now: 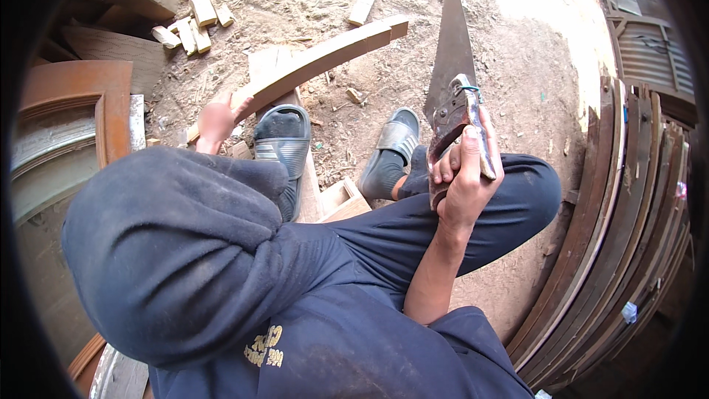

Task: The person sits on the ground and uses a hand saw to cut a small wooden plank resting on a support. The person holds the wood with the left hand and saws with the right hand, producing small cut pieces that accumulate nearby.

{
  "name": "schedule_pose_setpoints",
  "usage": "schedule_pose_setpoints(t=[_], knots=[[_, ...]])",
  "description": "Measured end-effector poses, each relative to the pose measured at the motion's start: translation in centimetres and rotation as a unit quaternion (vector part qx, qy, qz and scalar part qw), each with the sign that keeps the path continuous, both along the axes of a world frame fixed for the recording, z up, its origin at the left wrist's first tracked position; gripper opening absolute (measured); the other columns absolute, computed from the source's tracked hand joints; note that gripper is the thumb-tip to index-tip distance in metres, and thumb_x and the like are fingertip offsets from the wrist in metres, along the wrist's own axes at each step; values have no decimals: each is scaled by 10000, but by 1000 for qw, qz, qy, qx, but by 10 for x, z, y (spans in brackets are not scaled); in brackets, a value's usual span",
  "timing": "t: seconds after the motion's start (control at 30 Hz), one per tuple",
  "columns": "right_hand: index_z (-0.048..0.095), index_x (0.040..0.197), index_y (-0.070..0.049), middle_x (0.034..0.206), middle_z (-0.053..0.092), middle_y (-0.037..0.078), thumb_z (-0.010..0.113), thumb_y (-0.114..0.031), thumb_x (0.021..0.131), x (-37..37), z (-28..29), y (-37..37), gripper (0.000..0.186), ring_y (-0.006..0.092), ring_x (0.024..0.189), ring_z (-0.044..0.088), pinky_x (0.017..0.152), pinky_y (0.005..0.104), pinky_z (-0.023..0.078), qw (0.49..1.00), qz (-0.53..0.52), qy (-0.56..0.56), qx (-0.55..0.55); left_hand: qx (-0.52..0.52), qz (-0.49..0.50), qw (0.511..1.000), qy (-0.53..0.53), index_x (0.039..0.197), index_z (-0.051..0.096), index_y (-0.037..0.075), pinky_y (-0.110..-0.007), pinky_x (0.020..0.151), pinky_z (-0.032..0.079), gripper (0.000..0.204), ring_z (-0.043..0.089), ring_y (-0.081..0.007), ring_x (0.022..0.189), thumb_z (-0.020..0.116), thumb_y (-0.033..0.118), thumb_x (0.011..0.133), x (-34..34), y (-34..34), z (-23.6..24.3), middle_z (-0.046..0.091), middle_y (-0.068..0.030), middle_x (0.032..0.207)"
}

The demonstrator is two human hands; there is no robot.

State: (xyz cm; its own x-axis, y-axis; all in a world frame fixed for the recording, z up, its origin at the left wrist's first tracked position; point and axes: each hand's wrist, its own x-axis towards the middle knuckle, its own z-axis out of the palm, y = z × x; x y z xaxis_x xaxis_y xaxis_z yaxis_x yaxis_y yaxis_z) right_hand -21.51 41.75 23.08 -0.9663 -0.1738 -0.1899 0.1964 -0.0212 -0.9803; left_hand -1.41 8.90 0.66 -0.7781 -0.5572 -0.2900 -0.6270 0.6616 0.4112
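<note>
My right hand (pixel 469 170) is wrapped round the worn dark handle of a handsaw (pixel 453 52). A blue-green tie circles the handle's top, and the blade points up and away from me, apart from the wood. At the left, my left hand (pixel 215 123) grips the near end of a long wooden board (pixel 317 61); it is slightly blurred, with some fingers hidden and one or two stretched along the wood. The board slants away to the right across a wooden support (pixel 309 185). My left sandalled foot (pixel 283 137) presses against the board and support.
Wood offcuts (pixel 201 18) lie on the dirt ground (pixel 509 66) at the far left. A brown panelled wooden frame (pixel 111 103) stands at my left. Long planks (pixel 613 199) are stacked along the right. My right sandalled foot (pixel 395 144) stands below the saw.
</note>
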Motion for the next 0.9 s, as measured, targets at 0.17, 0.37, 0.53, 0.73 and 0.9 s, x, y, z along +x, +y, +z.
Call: schedule_pose_setpoints(t=[0.17,0.37,0.53,0.73,0.9], knots=[[443,1337,59,550,398,-34,499,-50,953,3,2,-4,403,26,410,339,367,219,302,1000,3,-5,4,96,39,994,-32,860,655,-27,-424,609,474,519,621,-293,632,510,463,946,32,-30,-9,646,-209,710],[449,1342,48,585,482,-8,533,-46,937,11,-9,-6,424,24,411,372,361,204,301,998,62,-21,23,149,83,984,-45,725,612,-50,-386,605,427,578,531,-196,579,450,450,966,79,-44,-30,589,-164,612],[499,1311,39,738,591,23,585,-44,906,17,-21,-12,422,19,504,456,427,185,337,989,125,-26,77,139,97,985,-42,621,605,-8,-393,573,420,642,519,-190,526,467,531,939,85,-56,-49,578,-125,562],[535,1273,60,996,668,95,622,-54,887,16,-46,-25,412,81,813,593,704,221,481,967,191,37,166,143,78,982,-99,619,677,14,-388,544,428,657,560,-203,507,519,593,887,65,-78,-28,607,-128,551],[534,1266,68,943,665,82,613,-60,893,13,-66,-29,402,69,775,591,656,209,473,975,174,0,136,121,75,984,-106,636,689,5,-399,546,438,670,573,-205,512,532,614,867,65,-86,-30,612,-149,555]])
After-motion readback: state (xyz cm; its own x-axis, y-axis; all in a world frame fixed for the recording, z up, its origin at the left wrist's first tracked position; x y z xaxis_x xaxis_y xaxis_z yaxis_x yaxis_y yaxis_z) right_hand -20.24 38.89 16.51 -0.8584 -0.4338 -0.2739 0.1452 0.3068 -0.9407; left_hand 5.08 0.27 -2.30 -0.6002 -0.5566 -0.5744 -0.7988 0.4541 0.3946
